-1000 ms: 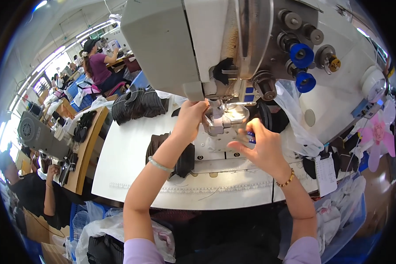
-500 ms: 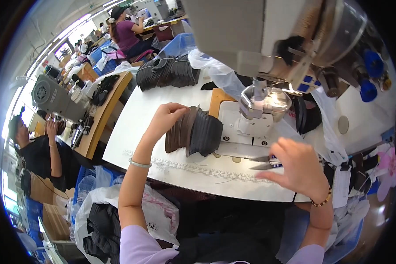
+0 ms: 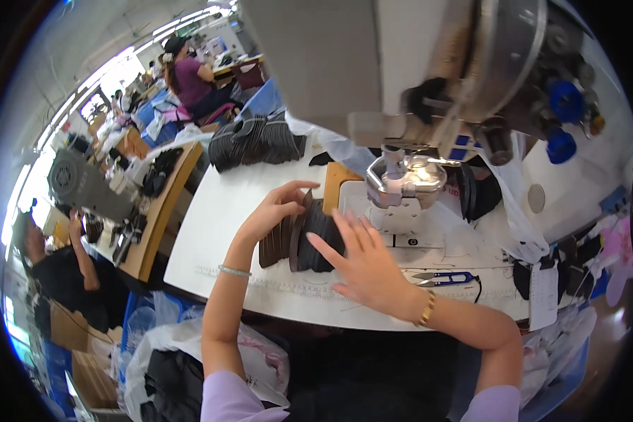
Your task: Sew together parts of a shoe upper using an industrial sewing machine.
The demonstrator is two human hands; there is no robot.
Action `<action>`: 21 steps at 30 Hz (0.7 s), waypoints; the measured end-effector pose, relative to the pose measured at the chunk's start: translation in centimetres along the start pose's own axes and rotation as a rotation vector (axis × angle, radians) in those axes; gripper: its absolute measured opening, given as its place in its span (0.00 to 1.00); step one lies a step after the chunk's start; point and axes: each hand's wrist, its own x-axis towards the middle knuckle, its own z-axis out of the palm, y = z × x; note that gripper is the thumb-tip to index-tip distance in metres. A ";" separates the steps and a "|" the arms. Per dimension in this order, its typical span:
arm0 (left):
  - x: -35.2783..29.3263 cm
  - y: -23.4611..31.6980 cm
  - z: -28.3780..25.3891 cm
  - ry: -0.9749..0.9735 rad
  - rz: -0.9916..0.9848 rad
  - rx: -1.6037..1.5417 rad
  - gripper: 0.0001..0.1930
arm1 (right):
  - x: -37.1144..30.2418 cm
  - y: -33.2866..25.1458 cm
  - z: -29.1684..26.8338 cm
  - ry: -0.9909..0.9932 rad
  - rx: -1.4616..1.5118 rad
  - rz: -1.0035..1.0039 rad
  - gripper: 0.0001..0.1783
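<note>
On the white sewing table stands a row of thin curved pieces, brown ones (image 3: 274, 246) at the left and black ones (image 3: 321, 243) at the right. My left hand (image 3: 273, 209) is at the top edge of the row, with thumb and fingers curled around the top of a brown piece. My right hand (image 3: 373, 271) reaches in from the right, fingers spread and holding nothing. It covers part of the black pieces. Blue-handled thread snips (image 3: 446, 278) lie on the table beside my right wrist. The silver sewing head (image 3: 404, 179) stands just beyond my right hand.
A larger bundle of dark pieces (image 3: 257, 141) lies at the far left of the table. A printed ruler (image 3: 288, 287) runs along the front edge. Clear plastic (image 3: 524, 228) hangs at the right. Bags of dark pieces (image 3: 176, 380) stand below; two people work at machines on the left.
My right hand has left the thread snips and moved left to the black pieces. My left hand has come lower onto the row. The whole view has shifted slightly.
</note>
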 end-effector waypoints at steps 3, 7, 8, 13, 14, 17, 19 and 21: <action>-0.7 2.2 1.3 -0.052 0.046 -0.173 0.27 | 0.7 1.6 1.6 -0.013 -0.007 -0.020 0.52; -3.1 5.6 2.6 -0.127 0.134 -0.386 0.26 | -0.8 1.4 -1.9 0.068 0.223 -0.184 0.54; -3.6 6.7 4.1 -0.102 0.181 -0.401 0.26 | -1.5 1.4 -3.7 0.080 0.211 -0.207 0.51; -2.4 9.3 10.4 -0.047 0.312 -0.431 0.21 | -4.6 4.8 -7.4 0.488 -0.024 -0.247 0.41; -2.0 9.4 11.0 -0.015 0.331 -0.415 0.14 | -4.6 5.4 -8.5 0.464 -0.084 -0.238 0.37; -0.3 9.5 11.9 0.128 0.278 -0.233 0.10 | -4.1 7.1 -9.3 0.442 -0.096 -0.154 0.36; -0.6 9.8 12.4 0.163 0.298 -0.201 0.12 | -3.7 8.7 -9.5 0.482 -0.008 -0.129 0.32; -1.1 9.7 12.4 0.255 0.654 0.419 0.17 | -3.2 9.4 -9.9 0.522 0.197 -0.081 0.27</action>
